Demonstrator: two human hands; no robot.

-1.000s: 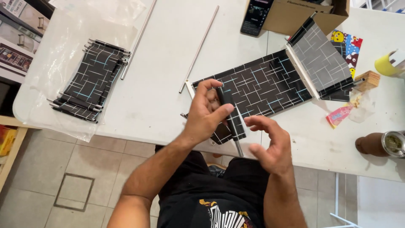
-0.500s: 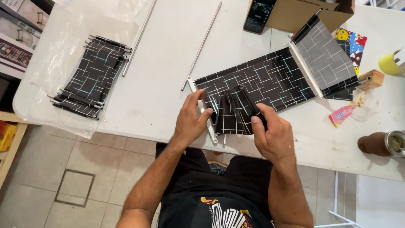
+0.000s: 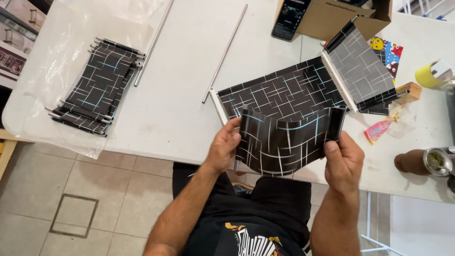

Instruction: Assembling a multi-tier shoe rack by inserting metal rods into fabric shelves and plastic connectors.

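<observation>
I hold a glossy black sheet [image 3: 284,142] with white and light-blue line pattern stretched between both hands above the table's front edge. My left hand [image 3: 225,147] grips its left edge, and my right hand [image 3: 342,159] grips its curled right edge. Behind it on the white table [image 3: 180,104] lies a longer strip of the same patterned material [image 3: 279,92] with a white bar at its left end [image 3: 219,106] and another white bar [image 3: 339,80] further right, past which a greyer patterned section [image 3: 361,66] continues.
A stack of similar patterned pieces with metal rods [image 3: 97,85] rests on clear plastic at the left. Two thin metal rods [image 3: 225,52] lie across the table. A cardboard box [image 3: 346,21], a phone [image 3: 290,19], a yellow cup [image 3: 429,76] and a brown gourd cup [image 3: 422,162] sit at the right.
The small folded or rolled sheet between my hands has been spread out wide. My right hand moved to the right and my left hand stayed at the left edge.
</observation>
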